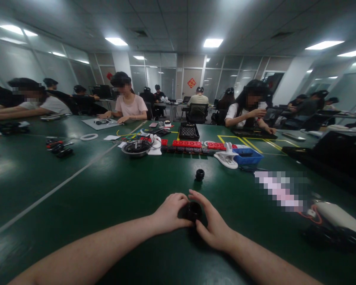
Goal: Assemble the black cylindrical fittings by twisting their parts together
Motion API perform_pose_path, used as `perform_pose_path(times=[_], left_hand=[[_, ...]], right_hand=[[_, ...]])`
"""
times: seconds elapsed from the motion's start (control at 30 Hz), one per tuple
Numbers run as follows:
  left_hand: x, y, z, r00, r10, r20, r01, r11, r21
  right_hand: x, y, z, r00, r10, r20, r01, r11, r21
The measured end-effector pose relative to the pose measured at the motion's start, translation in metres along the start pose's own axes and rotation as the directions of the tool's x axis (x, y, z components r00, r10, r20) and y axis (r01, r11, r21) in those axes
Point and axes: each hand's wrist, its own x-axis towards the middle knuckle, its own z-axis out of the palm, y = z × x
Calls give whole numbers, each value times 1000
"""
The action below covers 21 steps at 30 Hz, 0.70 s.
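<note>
Though unlabelled, black part between both hands.

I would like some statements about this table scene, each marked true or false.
1. Both hands hold one small black round part. True: the left hand and the right hand close their grip on it.
2. A second small black part stands beyond the hands. True.
3. The blue tray lies on the far left of the table. False: it lies right of centre, beside the white clip.
4. The table is red. False: it is dark green.
</note>
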Motion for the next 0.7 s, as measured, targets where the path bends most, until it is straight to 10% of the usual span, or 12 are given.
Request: perform_pose_path(times=[0.33, 0.7], left_hand=[[-1, 4, -2, 1000, 16, -14, -16, 1000, 13], [-4, 6, -7, 999, -6, 33, 6, 1000, -10]], right_hand=[[4, 14, 6, 952, 224, -208, -259, 953, -156], [3, 16, 4, 970, 231, -76, -228, 973, 45]])
